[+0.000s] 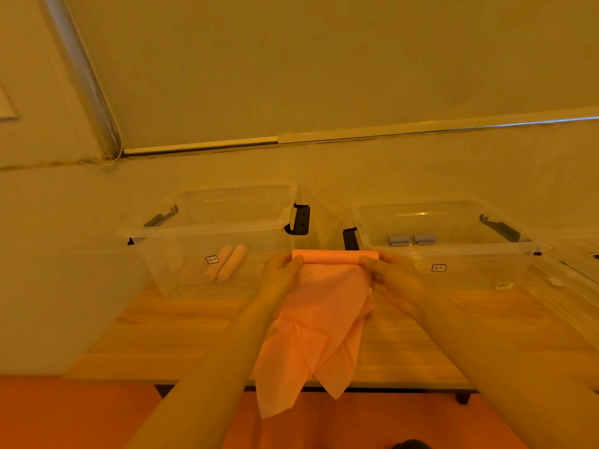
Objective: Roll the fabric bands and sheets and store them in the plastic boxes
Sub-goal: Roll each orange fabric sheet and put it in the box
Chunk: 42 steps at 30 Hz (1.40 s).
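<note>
I hold a pink fabric sheet (pixel 319 322) in the air above the table, its top edge wound into a tight roll. My left hand (pixel 281 274) pinches the roll's left end and my right hand (pixel 390 276) grips its right end. The loose remainder hangs down past the table's front edge. Behind on the left stands a clear plastic box (pixel 155 233) holding two pink rolls (pixel 227 262). The right clear plastic box (pixel 531 246) holds two small grey rolls (pixel 411 238).
Both boxes sit on a light wooden table (pixel 181 322) against a pale wall, with black latch handles (pixel 299 219) on their sides. A gap lies between the boxes. An orange floor (pixel 74 413) runs below the table's front edge.
</note>
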Motion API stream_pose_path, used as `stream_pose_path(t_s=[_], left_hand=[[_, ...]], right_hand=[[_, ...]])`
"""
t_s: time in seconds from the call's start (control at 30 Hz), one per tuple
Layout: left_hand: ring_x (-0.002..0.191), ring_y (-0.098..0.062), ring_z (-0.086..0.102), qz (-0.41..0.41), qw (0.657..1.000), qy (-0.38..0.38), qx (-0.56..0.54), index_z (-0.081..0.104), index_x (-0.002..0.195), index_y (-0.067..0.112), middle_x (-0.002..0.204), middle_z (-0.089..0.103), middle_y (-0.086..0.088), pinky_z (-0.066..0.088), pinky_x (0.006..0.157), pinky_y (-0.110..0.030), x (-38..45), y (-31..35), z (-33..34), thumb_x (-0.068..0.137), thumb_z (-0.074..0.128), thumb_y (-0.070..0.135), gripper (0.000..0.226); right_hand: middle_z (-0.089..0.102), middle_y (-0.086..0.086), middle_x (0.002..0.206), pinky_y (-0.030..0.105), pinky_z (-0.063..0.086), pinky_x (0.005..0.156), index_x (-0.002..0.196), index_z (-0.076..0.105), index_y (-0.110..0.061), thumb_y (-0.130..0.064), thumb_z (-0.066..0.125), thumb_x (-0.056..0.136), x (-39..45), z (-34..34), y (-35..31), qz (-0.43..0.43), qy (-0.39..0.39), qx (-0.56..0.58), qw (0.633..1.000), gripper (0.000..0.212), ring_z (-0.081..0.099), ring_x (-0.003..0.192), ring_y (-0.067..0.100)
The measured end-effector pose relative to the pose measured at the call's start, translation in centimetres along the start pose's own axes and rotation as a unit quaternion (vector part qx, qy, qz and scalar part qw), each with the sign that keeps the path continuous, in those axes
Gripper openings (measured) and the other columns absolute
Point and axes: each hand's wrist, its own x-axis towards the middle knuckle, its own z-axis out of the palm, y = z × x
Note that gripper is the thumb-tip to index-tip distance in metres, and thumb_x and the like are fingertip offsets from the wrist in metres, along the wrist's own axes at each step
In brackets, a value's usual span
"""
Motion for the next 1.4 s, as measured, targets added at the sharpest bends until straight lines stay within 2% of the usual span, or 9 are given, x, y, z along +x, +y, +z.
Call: stream_pose_path(t_s=[0.3,0.47,0.67,0.83,0.97,1.07,1.2,1.3,1.4], left_hand=[[0.118,-0.025,0.051,-0.003,0.999,0.006,-0.046,0.055,0.128,0.018,0.131,0.054,-0.007,0.043,0.102,-0.047,-0.2,0.1,0.0,0.096,0.051,0.036,0.037],[0.116,-0.024,0.05,0.026,0.999,0.019,-0.031,0.056,0.124,0.021,0.13,0.054,-0.006,0.045,0.1,-0.044,-0.4,-0.1,-0.1,0.096,0.05,0.038,0.034],[0.124,-0.025,0.046,0.025,0.999,0.015,-0.031,0.05,0.134,0.02,0.139,0.047,-0.006,0.042,0.096,-0.037,-0.5,0.3,-0.4,0.093,0.056,0.037,0.045],[0.121,-0.027,0.05,0.002,0.999,0.008,-0.034,0.05,0.135,0.015,0.135,0.053,-0.009,0.043,0.103,-0.046,-0.5,0.5,-0.5,0.091,0.058,0.04,0.051],[0.107,-0.025,0.057,-0.002,0.999,0.009,-0.043,0.066,0.111,0.018,0.117,0.064,-0.008,0.048,0.097,-0.047,-0.5,0.3,-0.6,0.09,0.057,0.047,0.037],[0.103,-0.025,0.059,-0.008,0.999,0.013,-0.052,0.062,0.086,0.025,0.106,0.065,-0.004,0.048,0.096,-0.048,-0.5,0.5,-0.5,0.092,0.055,0.046,0.023],[0.11,-0.023,0.054,-0.011,0.998,0.002,-0.061,0.059,0.093,0.03,0.121,0.059,-0.004,0.044,0.101,-0.045,-0.5,0.8,-0.3,0.093,0.054,0.042,0.013],[0.123,-0.031,0.048,-0.066,0.992,-0.003,-0.109,0.048,0.133,0.017,0.137,0.048,-0.007,0.042,0.103,-0.046,-0.3,1.3,-0.4,0.091,0.057,0.043,0.05],[0.128,-0.031,0.044,-0.087,0.989,-0.011,-0.116,0.035,0.144,0.016,0.144,0.042,-0.011,0.04,0.105,-0.047,0.0,1.4,-0.5,0.089,0.056,0.051,0.068]], right_hand=[[0.058,0.006,0.122,0.046,0.053,0.089,0.112,0.056,-0.027,-0.023,0.057,0.095,-0.2,0.1,0.0,-0.036,-0.005,-0.082,0.996,0.018,0.059,0.108,0.028],[0.058,0.006,0.123,0.051,0.05,0.095,0.12,0.059,-0.02,-0.032,0.062,0.09,-0.4,0.3,-0.2,-0.017,-0.003,-0.058,0.998,0.033,0.057,0.112,0.03],[0.061,0.008,0.117,0.043,0.054,0.087,0.113,0.06,-0.02,-0.025,0.06,0.092,-0.5,0.1,-0.4,-0.027,0.003,-0.044,0.999,0.021,0.06,0.105,0.027],[0.064,0.004,0.11,0.034,0.054,0.079,0.122,0.057,-0.016,-0.024,0.06,0.092,-0.5,0.0,-0.4,-0.023,-0.006,-0.025,0.999,0.031,0.062,0.098,0.019],[0.064,0.005,0.11,0.035,0.054,0.08,0.124,0.057,-0.013,-0.022,0.061,0.091,-0.5,0.2,-0.5,-0.012,-0.009,-0.008,1.0,0.035,0.062,0.102,0.022],[0.062,0.009,0.119,0.041,0.055,0.087,0.125,0.056,-0.016,-0.021,0.063,0.09,-0.6,0.3,-0.6,-0.007,-0.019,-0.004,1.0,0.036,0.061,0.107,0.026],[0.061,0.01,0.122,0.044,0.054,0.089,0.126,0.056,-0.018,-0.021,0.063,0.09,-0.8,0.2,-0.6,-0.021,-0.032,0.004,0.999,0.037,0.06,0.11,0.029],[0.06,0.011,0.123,0.044,0.054,0.088,0.122,0.058,-0.021,-0.016,0.062,0.091,-0.8,-0.2,-0.6,-0.024,-0.034,0.009,0.999,0.032,0.06,0.11,0.03],[0.059,0.011,0.119,0.043,0.055,0.085,0.106,0.06,-0.027,-0.005,0.058,0.092,-0.8,-0.2,-0.9,-0.024,-0.04,0.012,0.999,0.026,0.059,0.108,0.03]])
